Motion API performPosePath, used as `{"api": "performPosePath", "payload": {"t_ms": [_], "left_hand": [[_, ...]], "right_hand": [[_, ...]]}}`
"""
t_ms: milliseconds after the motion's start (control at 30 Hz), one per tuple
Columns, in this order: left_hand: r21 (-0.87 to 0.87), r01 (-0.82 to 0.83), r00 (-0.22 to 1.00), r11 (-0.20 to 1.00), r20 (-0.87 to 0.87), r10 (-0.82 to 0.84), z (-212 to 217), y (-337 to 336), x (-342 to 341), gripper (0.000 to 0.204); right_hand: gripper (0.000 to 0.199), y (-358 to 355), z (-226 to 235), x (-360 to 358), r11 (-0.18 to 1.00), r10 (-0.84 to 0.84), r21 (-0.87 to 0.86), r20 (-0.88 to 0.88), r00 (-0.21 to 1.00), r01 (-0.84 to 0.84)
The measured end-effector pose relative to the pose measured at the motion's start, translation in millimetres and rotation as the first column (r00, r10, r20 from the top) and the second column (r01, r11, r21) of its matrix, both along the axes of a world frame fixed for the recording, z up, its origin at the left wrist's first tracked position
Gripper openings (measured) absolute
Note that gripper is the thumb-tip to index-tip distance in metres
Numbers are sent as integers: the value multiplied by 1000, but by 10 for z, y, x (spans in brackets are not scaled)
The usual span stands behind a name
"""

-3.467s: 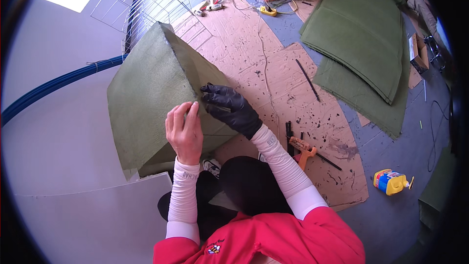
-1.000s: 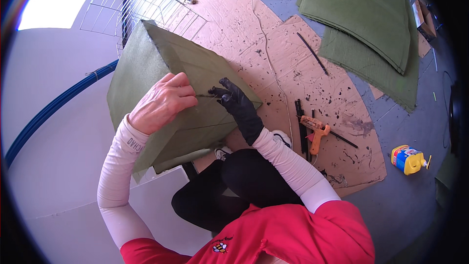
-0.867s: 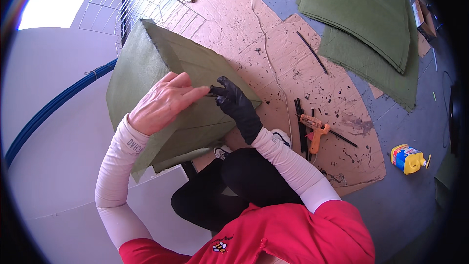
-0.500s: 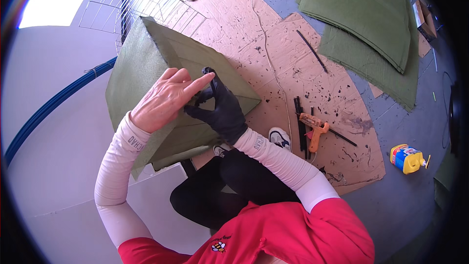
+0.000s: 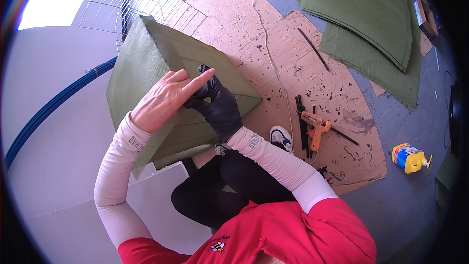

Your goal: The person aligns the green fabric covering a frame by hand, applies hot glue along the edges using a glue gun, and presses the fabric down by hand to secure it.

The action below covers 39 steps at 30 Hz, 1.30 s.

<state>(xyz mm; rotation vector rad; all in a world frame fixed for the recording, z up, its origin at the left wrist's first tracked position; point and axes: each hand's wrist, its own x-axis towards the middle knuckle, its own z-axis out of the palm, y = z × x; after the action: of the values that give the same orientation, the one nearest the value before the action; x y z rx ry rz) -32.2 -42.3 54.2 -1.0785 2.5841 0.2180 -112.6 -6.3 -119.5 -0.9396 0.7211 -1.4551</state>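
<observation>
Head view: we look down on our own two arms over a floor covered with cardboard sheets.
Green box shape: a large form wrapped in green fabric stands tilted on the cardboard's left edge, right in front of our knees.
Stacked panels: more green fabric panels lie well apart at upper right.
Left hand: our bare left hand rests on the sloped green face, index finger stretched out, the other fingers loosely curled, clamped on nothing.
Right hand: our black-gloved right hand touches the left fingertip, fingers pinched together; whether it grips anything we cannot tell.
Glue gun: an orange glue gun lies beside black glue sticks.
Yellow container: near the cardboard's right edge.
</observation>
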Motion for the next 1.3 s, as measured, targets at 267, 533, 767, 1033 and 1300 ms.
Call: {"api": "performPosePath", "payload": {"t_ms": [267, 533, 767, 1033, 1300], "left_hand": [[117, -76, 984, 990, -154, 93, 2, 15, -26, 77], [123, -149, 974, 981, -151, 166, -14, 39, -27, 76], [91, -155, 967, 984, -191, 170, 84, 17, -16, 74], [28, -171, 960, 985, -222, 173, -62, 72, -10, 68], [10, -181, 974, 983, -139, 180, -40, 101, -20, 72]], "right_hand": [[69, -56, -66, 137, 991, 60, 105, 235, 970, -87], [63, -40, -5, 42, 978, 135, 124, 229, 964, -166], [63, -66, 18, 36, 988, 89, 114, 165, 982, -108], [80, -68, -81, 3, 980, 59, 190, -6, 998, -57], [95, 41, -121, -189, 988, -129, -93, -91, 988, 120]]}}
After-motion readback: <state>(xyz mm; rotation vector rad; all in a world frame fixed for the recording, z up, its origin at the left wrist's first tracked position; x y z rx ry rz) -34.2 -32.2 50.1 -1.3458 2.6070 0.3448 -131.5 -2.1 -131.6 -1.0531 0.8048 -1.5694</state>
